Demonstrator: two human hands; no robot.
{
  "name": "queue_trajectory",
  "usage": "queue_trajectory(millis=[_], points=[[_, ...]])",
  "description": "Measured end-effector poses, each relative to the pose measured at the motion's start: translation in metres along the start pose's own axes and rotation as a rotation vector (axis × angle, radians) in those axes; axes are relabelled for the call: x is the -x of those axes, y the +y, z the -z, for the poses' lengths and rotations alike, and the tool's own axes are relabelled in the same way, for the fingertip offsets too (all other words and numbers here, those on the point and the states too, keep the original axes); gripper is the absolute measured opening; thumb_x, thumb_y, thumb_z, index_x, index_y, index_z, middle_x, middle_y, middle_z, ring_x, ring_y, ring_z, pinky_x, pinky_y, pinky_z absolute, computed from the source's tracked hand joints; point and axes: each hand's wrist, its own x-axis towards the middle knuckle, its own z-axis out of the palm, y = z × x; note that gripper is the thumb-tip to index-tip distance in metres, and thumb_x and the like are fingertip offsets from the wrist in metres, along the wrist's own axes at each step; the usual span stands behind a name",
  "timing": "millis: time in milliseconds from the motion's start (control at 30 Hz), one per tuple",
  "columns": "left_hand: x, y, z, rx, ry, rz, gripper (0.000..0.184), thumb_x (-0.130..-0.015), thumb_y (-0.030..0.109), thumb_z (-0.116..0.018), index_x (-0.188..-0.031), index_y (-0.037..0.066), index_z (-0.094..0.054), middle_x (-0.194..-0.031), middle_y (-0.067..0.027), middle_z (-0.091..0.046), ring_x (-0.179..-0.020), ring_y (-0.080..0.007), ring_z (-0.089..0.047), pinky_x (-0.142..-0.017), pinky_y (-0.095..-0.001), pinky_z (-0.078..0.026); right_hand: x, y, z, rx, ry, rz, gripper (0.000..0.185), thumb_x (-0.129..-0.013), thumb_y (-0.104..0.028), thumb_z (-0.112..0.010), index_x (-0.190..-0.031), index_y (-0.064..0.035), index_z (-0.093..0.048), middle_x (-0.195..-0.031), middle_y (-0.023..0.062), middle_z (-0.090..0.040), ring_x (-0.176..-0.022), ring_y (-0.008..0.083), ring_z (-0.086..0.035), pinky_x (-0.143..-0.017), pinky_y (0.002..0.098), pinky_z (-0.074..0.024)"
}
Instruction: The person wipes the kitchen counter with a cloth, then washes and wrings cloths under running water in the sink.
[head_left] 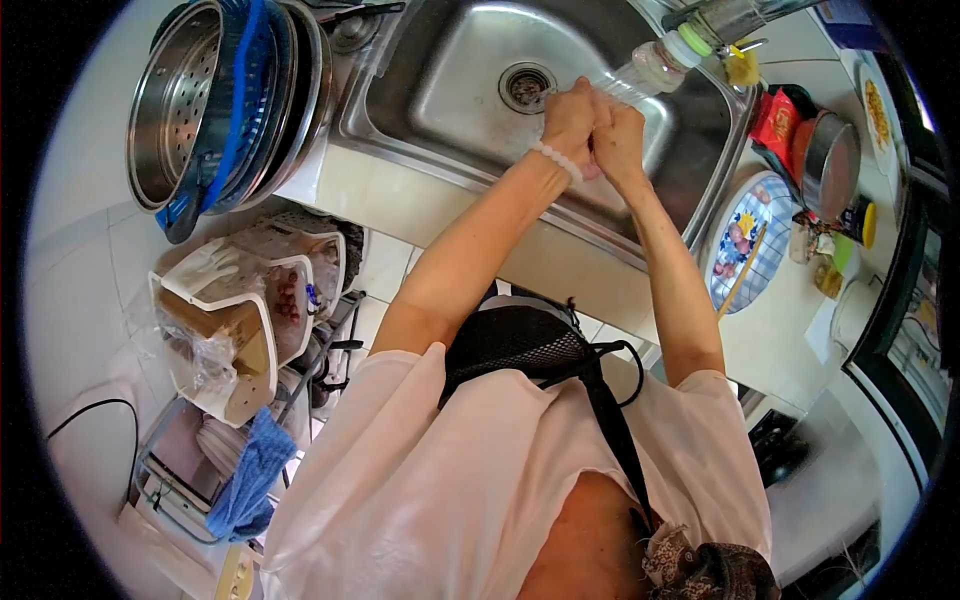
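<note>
From where I stand I count two hands, one left hand (568, 118) and one right hand (621, 142); one bead bracelet (560, 159); one sink (450, 80), one drain (526, 88), one tap (694, 41); one yellow sponge (741, 67); one red packet (773, 126); one checked plate (776, 212); one blue cloth (252, 472). The stacked pans (185, 95) overlap too much for me to number.
</note>
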Motion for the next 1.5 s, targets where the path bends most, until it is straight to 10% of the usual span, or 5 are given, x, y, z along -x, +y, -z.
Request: queue_trajectory(millis=[233,300,433,933,1500], points=[[-0.011,-0.01,0.012,-0.003,-0.023,-0.064,0.028,-0.09,0.022,-0.041,-0.069,0.003,-0.045,-0.069,-0.006,-0.049,-0.056,-0.0148,-0.046,-0.047,-0.0324,-0.039,0.002,0.026,-0.007,-0.177,-0.073,-0.3,0.025,-0.084,-0.014,-0.042,-0.075,0.0045,-0.056,-0.059,0.0194,-0.055,-0.055,0.0276,-0.057,-0.054,0.0399,-0.0452],[-0.01,-0.01,0.012,-0.184,0.061,-0.192,0.029,-0.089,0.023,-0.043,-0.068,0.003,-0.046,-0.064,-0.0059,-0.049,-0.051,-0.0154,-0.046,-0.044,-0.0317,-0.039,0.002,0.018,0.002,-0.849,-0.164,-0.679,0.022,-0.085,-0.011,-0.043,-0.083,0.0055,-0.057,-0.068,0.0127,-0.059,-0.056,0.0195,-0.056,-0.053,0.0329,-0.048],[0.001,0.001,0.019,-0.303,-0.061,-0.101,0.027,-0.09,0.028,-0.044,-0.088,0.003,-0.053,-0.08,-0.0078,-0.056,-0.069,-0.0182,-0.055,-0.048,-0.0332,-0.045,0.0,0.018,0.011,-0.972,-0.141,-0.691,0.024,-0.09,-0.017,-0.044,-0.08,-0.0002,-0.057,-0.066,0.007,-0.058,-0.05,0.0121,-0.053,-0.037,0.0224,-0.0389],[0.005,0.009,0.024,-0.458,-0.105,-0.078,0.023,-0.079,0.027,-0.056,-0.096,0.011,-0.055,-0.09,-0.0048,-0.057,-0.08,-0.0191,-0.053,-0.066,-0.0352,-0.045,-0.01,0.028,0.034,-0.923,-0.256,-0.649,0.013,-0.078,0.004,-0.053,-0.09,0.0007,-0.055,-0.081,0.0089,-0.059,-0.069,0.0162,-0.059,-0.061,0.0272,-0.05],[-0.011,0.02,0.042,0.248,-0.237,0.015,0.032,-0.086,0.032,-0.047,-0.099,0.003,-0.051,-0.102,-0.0128,-0.056,-0.095,-0.0285,-0.054,-0.085,-0.0429,-0.043,-0.007,0.029,0.005,-1.018,0.017,-0.828,0.02,-0.09,-0.019,-0.05,-0.091,-0.0002,-0.057,-0.079,0.0047,-0.059,-0.065,0.0128,-0.054,-0.056,0.0268,-0.0448]])
